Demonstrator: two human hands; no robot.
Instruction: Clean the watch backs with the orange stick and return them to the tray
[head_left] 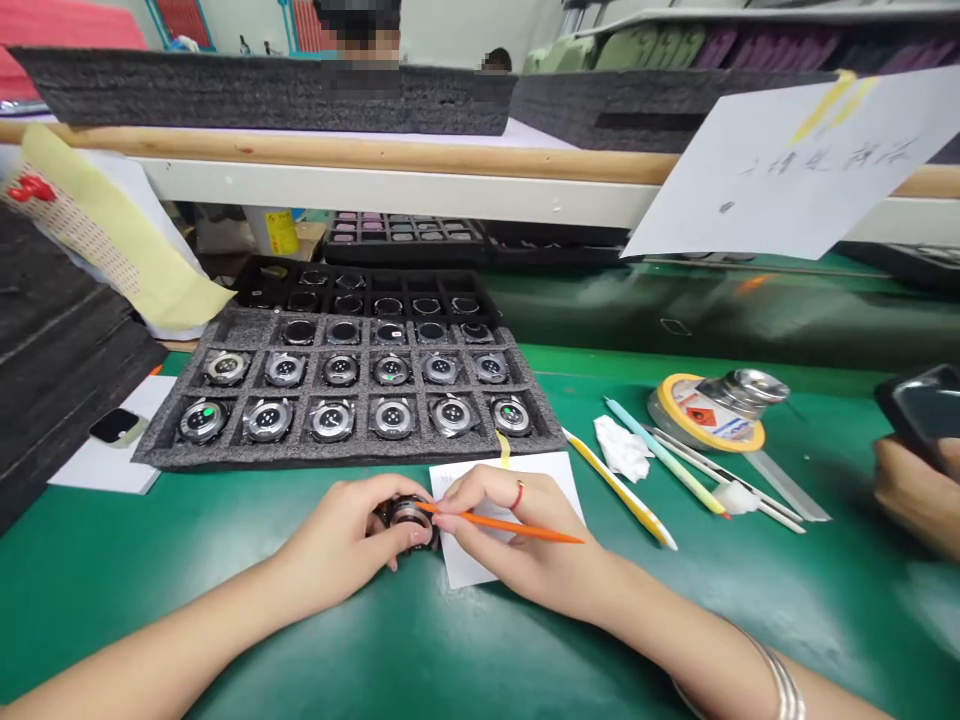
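Between the fingers and thumb of my left hand point(356, 530) is a round watch case point(411, 514), tilted on its edge just above the green table. My right hand point(517, 525) pinches a thin orange stick point(525, 529), whose tip meets the rim of the watch case. A sheet of white paper point(469, 572) lies under my right hand. Just beyond both hands, a grey foam tray point(352, 457) holds rows of similar round watch cases, most showing a silver back. My fingers hide part of the case I hold.
Behind the grey tray sits a black foam tray point(442, 283) with more watches. To the right lie a yellow-white pen-like tool point(622, 490), crumpled tissue point(622, 448), sticks and a round metal-topped dispenser point(712, 410). Another person's hand point(911, 495) holds a phone-like dark object at right. A shelf point(375, 180) spans above.
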